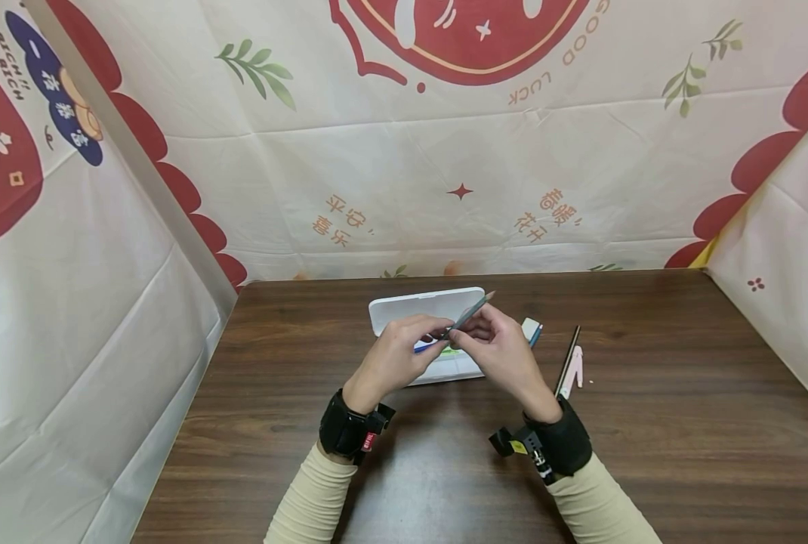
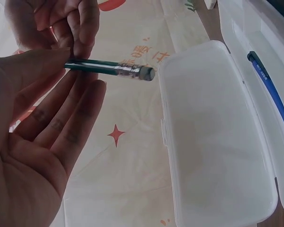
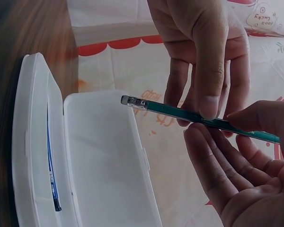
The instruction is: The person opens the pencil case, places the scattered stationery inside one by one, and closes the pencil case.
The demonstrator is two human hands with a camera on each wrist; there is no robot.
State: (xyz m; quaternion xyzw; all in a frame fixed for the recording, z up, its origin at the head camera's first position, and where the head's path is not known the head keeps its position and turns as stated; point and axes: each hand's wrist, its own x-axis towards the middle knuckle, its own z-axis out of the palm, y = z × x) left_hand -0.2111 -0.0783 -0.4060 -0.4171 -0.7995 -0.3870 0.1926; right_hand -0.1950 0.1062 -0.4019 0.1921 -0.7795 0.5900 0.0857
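Observation:
Both hands hold a green pencil (image 1: 470, 311) with a metal-banded eraser end, above a white pencil case (image 1: 448, 369). My left hand (image 1: 404, 346) pinches it between thumb and fingers near its middle. Beside it, the thumb and fingers of my right hand (image 1: 502, 351) pinch the pencil closer to the tip. In the head view the sharpened tip points away to the upper right. The eraser end (image 3: 134, 102) sticks out free in the right wrist view. The case stands open with its lid (image 2: 217, 137) tipped back, and a blue pen (image 2: 270, 92) lies inside.
Right of the case, a small white item with a blue edge (image 1: 531, 330) is partly hidden by the right hand. A dark slim stick (image 1: 570, 355) and a pale pink object (image 1: 576, 370) lie by the right wrist. Printed cloth (image 1: 390, 189) hangs behind the brown table (image 1: 241, 423).

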